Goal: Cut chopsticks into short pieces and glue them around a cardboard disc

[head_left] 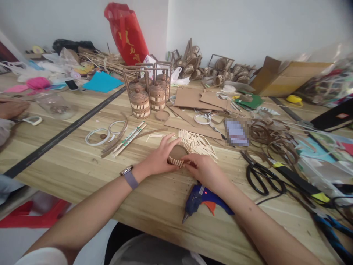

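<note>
A small round cardboard tray (178, 151), edged with short wooden sticks, is tilted above the table between my hands. My left hand (160, 156) is closed around its left side, thumb below and fingers above. My right hand (202, 169) pinches at the near right part of the stick edge; whatever is between its fingertips is hidden. Behind the tray lies a pile of short wooden sticks (197, 141). A blue glue gun (195, 198) with an orange trigger and a red light rests below my right wrist, its nozzle toward the table's front edge.
Lidded stick-covered baskets (139, 103) stand behind a flat cardboard disc (162, 116). Tape rolls (97, 136) and packaged sticks (129, 140) lie left. Black scissors (264, 178), a cutter (300, 182) and coiled cardboard strips (264, 134) are right. Another person's hand (12, 109) is far left.
</note>
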The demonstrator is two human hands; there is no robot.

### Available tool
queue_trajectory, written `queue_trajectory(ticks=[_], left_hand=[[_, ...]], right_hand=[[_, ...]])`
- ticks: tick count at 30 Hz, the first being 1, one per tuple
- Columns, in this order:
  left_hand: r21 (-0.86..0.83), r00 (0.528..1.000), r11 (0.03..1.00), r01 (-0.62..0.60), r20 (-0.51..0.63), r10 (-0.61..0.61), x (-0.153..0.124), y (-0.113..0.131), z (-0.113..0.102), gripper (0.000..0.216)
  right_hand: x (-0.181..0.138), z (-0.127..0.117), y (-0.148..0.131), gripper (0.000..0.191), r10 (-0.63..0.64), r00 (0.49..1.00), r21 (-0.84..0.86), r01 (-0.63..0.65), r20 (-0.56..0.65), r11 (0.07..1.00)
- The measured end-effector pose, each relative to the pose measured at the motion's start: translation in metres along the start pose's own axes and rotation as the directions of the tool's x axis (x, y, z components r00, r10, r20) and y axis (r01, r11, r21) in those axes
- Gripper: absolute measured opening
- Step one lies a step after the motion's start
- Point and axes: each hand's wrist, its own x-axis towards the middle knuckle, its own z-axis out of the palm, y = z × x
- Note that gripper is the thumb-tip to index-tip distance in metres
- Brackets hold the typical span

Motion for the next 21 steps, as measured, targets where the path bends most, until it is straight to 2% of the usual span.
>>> queue_trajectory(ticks=[5,7,9,11,13,16,21], left_hand=[[-0.028,1.0,0.999,0.021,0.021,-0.02,0.0,0.0,-0.002,0.099],[-0.034,0.999,0.999,0.032,0.006,-0.032,0.0,0.001,-0.001,0.104],[-0.034,0.999,0.998,0.046,-0.019,-0.046,-0.001,0.003,0.001,0.112],[-0.023,0.997,0.998,0.063,-0.041,-0.064,-0.002,0.006,0.004,0.116],[-0.003,0.995,0.997,0.077,-0.056,-0.077,-0.002,0.009,0.006,0.116],[0.027,0.992,0.995,0.094,-0.084,-0.092,-0.003,0.013,0.008,0.115],[0.045,0.986,0.992,0.119,-0.125,-0.112,-0.003,0.015,0.01,0.113]], right_hand=[[-0.021,-0.024,0.003,0.023,0.023,0.995,0.015,-0.021,-0.096,1.0],[-0.036,-0.036,0.008,0.023,0.066,0.997,-0.063,-0.069,-0.035,0.996],[-0.051,-0.045,0.013,0.023,0.126,0.987,-0.13,-0.113,0.099,0.985],[-0.065,-0.048,0.017,0.016,0.156,0.959,-0.162,-0.12,0.238,0.979],[-0.075,-0.045,0.019,0.02,0.173,0.926,-0.174,-0.12,0.336,0.977],[-0.083,-0.035,0.021,0.026,0.185,0.905,-0.155,-0.134,0.384,0.979],[-0.091,-0.029,0.028,0.022,0.108,0.929,-0.043,-0.099,0.353,0.994]])
